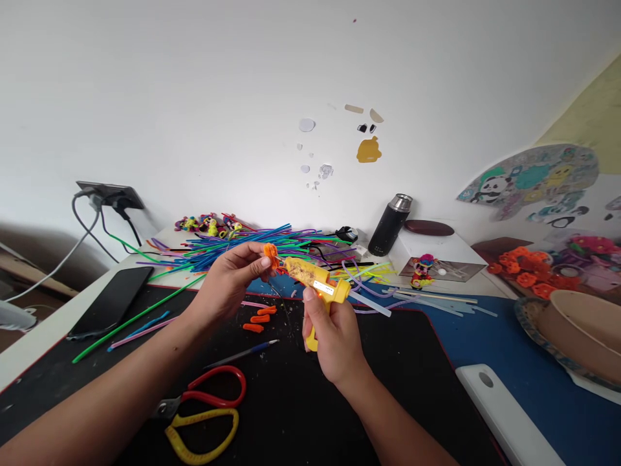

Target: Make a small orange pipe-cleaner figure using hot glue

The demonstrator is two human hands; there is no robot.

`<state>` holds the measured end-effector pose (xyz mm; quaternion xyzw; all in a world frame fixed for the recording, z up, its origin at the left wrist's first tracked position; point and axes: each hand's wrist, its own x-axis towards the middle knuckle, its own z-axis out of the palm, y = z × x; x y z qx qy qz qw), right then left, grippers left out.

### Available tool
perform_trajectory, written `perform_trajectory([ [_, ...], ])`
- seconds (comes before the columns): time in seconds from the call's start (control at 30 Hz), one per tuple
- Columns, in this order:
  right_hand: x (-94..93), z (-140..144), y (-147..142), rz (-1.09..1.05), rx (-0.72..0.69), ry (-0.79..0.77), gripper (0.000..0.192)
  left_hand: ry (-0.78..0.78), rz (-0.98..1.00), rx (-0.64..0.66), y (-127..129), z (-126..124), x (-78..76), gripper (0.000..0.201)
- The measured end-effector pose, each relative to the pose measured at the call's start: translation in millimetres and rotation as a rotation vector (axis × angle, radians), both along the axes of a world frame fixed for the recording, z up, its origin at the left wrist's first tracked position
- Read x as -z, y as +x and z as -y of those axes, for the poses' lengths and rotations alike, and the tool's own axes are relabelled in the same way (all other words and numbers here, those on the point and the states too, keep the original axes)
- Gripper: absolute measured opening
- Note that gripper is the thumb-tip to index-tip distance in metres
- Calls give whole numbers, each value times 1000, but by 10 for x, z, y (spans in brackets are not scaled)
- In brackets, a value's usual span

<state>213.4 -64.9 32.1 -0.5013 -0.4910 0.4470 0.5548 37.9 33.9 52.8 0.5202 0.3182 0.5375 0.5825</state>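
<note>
Pinching orange flower [270, 251] in left hand [233, 275]; gripping yellow glue gun [317, 288] in right hand [334, 336]. Risking burnt fingertips [264, 262], hot nozzle nearly touching.

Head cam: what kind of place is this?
Likely a home craft desk. A pile of coloured pipe cleaners lies by the wall, scissors on the black mat. The right hand grips a yellow glue gun; the left hand pinches a small orange piece.

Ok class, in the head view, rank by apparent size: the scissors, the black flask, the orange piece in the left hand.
1. scissors, though nearest the camera
2. black flask
3. orange piece, clearly smallest
</note>
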Motion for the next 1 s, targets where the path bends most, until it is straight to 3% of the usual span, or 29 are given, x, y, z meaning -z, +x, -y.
perform_trajectory([
  [0.67, 22, -10, -2, -2, 9, -6, 66, 3, 7, -7, 7, -6, -22, 34],
  [1.0, 40, -27, -8, -40, 3, -13, 62, 15, -57, -37, -29, -36, 38, 36],
])
